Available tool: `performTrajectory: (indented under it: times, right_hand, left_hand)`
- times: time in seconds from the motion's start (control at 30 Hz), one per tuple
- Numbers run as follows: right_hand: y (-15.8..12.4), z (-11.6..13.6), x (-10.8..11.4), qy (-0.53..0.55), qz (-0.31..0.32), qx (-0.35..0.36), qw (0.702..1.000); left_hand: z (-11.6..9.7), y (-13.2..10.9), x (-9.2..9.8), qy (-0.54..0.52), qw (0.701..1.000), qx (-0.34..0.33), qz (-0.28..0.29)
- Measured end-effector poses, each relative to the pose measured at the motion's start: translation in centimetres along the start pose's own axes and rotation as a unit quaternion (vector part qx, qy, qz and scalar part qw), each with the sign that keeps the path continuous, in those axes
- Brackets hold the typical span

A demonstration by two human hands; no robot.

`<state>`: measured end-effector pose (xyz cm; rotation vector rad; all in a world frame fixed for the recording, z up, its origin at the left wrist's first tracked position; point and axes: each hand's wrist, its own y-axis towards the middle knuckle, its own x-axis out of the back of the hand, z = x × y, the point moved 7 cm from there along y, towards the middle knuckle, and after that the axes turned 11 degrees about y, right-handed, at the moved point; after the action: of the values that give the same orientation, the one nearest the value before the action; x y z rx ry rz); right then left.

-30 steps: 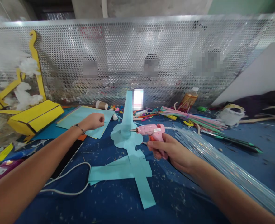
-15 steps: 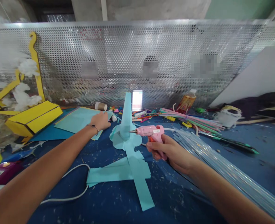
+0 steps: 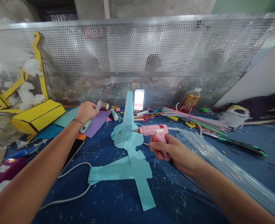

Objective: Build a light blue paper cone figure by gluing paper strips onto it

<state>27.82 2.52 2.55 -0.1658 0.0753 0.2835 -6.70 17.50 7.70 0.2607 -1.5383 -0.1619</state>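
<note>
My right hand (image 3: 167, 147) grips a pink hot glue gun (image 3: 153, 130), its nozzle pointing left at the foot of a light-blue paper piece. That piece is an upright rolled strip (image 3: 128, 115) on a scalloped paper base (image 3: 118, 141). Nearer me, several light-blue paper strips (image 3: 120, 171) lie crossed on the table. My left hand (image 3: 88, 111) is closed with curled fingers at the stack of coloured paper, seemingly on a light-blue sheet (image 3: 68, 117); the fingertips are partly hidden. A purple sheet (image 3: 97, 123) shows beside it.
A yellow cardboard structure (image 3: 38, 115) stands left, before the perforated metal screen (image 3: 128, 46). A paper cup (image 3: 104, 105), lit phone (image 3: 139, 99), bottle (image 3: 191, 100) and pipe cleaners (image 3: 193, 118) lie along the back. Clear plastic tubes (image 3: 226, 171) stretch along the right. A white cable (image 3: 67, 199) loops left.
My left hand has moved left and away from me, and the light-blue sheets have shifted left. Purple and orange paper and a dark flat device now show. The glue gun stays by the paper piece.
</note>
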Motion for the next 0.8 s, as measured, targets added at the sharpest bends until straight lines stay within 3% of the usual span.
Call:
performTrajectory:
  times: [0.17,0.33,0.43,0.57,0.67,0.73,0.8]
  right_hand:
    - [0.3,-0.2,-0.3,-0.002,0.003,0.001,1.000]
    - [0.6,-0.3,0.4,-0.065,-0.026,0.016,0.997]
    - [0.8,-0.1,1.1,-0.163,-0.043,0.034,0.985]
    - [1.0,0.6,1.3,-0.253,-0.067,0.099,0.960]
    - [1.2,0.4,1.1,-0.299,-0.071,0.106,0.946]
    - [1.4,0.1,0.5,-0.312,-0.048,0.105,0.943]
    - [1.5,-0.2,-0.3,-0.309,-0.004,0.122,0.943]
  left_hand:
    - [1.0,-0.1,-0.2,0.004,1.000,0.007,-0.012]
    - [-1.9,-1.7,-1.2,0.034,0.996,-0.066,0.042]
    - [-4.7,-5.1,-0.9,0.068,0.991,-0.099,0.062]
    - [-9.8,-11.8,-0.2,0.070,0.975,-0.188,0.090]
    - [-13.5,-16.7,-0.7,0.082,0.956,-0.258,0.115]
    - [-15.3,-19.3,-1.0,0.068,0.951,-0.288,0.090]
    - [-16.7,-21.1,-1.1,0.036,0.947,-0.318,0.023]
